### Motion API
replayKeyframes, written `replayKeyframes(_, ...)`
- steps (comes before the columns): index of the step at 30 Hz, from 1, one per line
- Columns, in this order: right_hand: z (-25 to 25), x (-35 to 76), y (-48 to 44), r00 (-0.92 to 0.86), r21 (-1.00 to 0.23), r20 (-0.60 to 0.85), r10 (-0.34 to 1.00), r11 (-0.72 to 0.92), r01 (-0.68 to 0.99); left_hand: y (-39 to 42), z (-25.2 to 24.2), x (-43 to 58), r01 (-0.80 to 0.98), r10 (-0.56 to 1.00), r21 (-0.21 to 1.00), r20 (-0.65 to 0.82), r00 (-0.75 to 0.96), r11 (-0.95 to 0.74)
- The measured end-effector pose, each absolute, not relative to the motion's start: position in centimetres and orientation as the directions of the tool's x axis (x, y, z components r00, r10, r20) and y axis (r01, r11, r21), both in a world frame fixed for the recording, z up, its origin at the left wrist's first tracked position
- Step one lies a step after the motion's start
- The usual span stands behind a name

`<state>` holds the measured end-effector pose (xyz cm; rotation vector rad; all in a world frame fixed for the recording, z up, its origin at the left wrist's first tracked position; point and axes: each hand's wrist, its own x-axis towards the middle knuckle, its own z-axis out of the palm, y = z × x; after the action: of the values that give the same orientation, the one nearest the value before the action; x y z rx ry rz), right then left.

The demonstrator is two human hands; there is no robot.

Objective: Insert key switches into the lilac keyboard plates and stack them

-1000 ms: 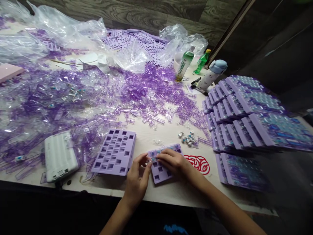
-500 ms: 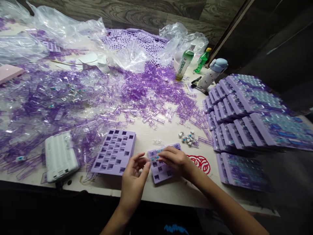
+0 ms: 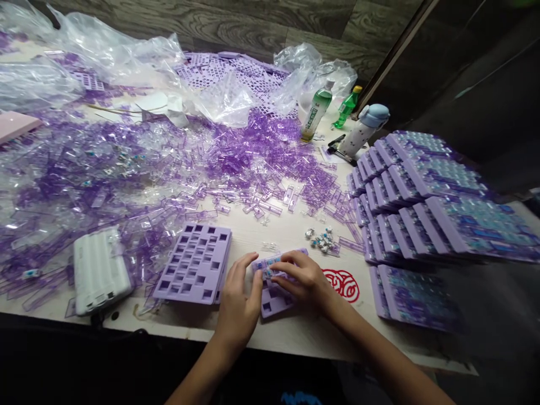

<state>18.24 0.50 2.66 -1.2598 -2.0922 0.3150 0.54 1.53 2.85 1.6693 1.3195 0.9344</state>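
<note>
A small lilac panel (image 3: 274, 304) with square holes lies at the front of the table, its upper rows fitted with clear and bluish pieces. My left hand (image 3: 239, 292) is at the panel's left edge, thumb and forefinger apart, the thumb tip against the edge. Over the panel, my right hand (image 3: 306, 278) has its fingertips bent together on the fitted rows; whatever is between them is too small to name. To the left sits a stack of bare lilac panels (image 3: 194, 267). Behind my right hand lies a little heap of small metallic and blue parts (image 3: 323, 241).
Stacked filled panels (image 3: 415, 225) rise on the right. Loose purple transparent pieces (image 3: 248, 152) spread over the left and middle. A white device (image 3: 101, 271) lies front left. Green bottles (image 3: 317, 109), a flask (image 3: 365, 129) and plastic bags (image 3: 122, 50) stand or lie farther back.
My left hand has shifted slightly right and up, closer to the panel's edge. The right hand stays over the panel with its fingers more bent. The whole view has shifted slightly.
</note>
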Motion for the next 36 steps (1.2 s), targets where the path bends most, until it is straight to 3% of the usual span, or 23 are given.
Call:
replayKeyframes(8,1.5,18.5,0.9,-0.409,-0.378,0.408,0.816,0.559,0.738,2.9,0.5,1.4,0.365,0.964,0.927,-0.011,0.267,-0.09)
replayKeyframes(14,2.7,16.9,0.0,-0.564,-0.053,0.335,0.754,0.613,0.788,3.7,0.4,1.7,0.338,0.971,0.941,-0.104,0.214,0.026)
replayKeyframes(17,3.1,16.2,-0.1,-0.597,0.039,0.34,0.726,0.624,0.781,4.0,0.6,1.8,0.342,0.965,0.938,-0.147,0.219,0.065)
replayKeyframes(24,2.6,17.0,0.9,-0.703,-0.008,0.239,0.669,0.726,0.688,3.9,0.3,2.0,0.37,0.977,0.926,-0.142,0.159,0.075)
replayKeyframes(32,2.4,15.2,0.4,-0.629,-0.024,0.216,0.747,0.648,0.761,3.9,0.2,2.0,0.389,0.975,0.92,-0.134,0.178,0.055)
replayKeyframes(34,2.5,15.9,0.6,-0.577,-0.09,0.265,0.772,0.616,0.783,3.8,0.4,2.1,0.394,0.976,0.918,-0.122,0.178,0.043)
replayKeyframes(36,3.1,17.6,1.1,-0.485,-0.243,0.337,0.807,0.573,0.783,3.7,0.5,2.2,0.393,0.977,0.919,-0.114,0.18,0.035)
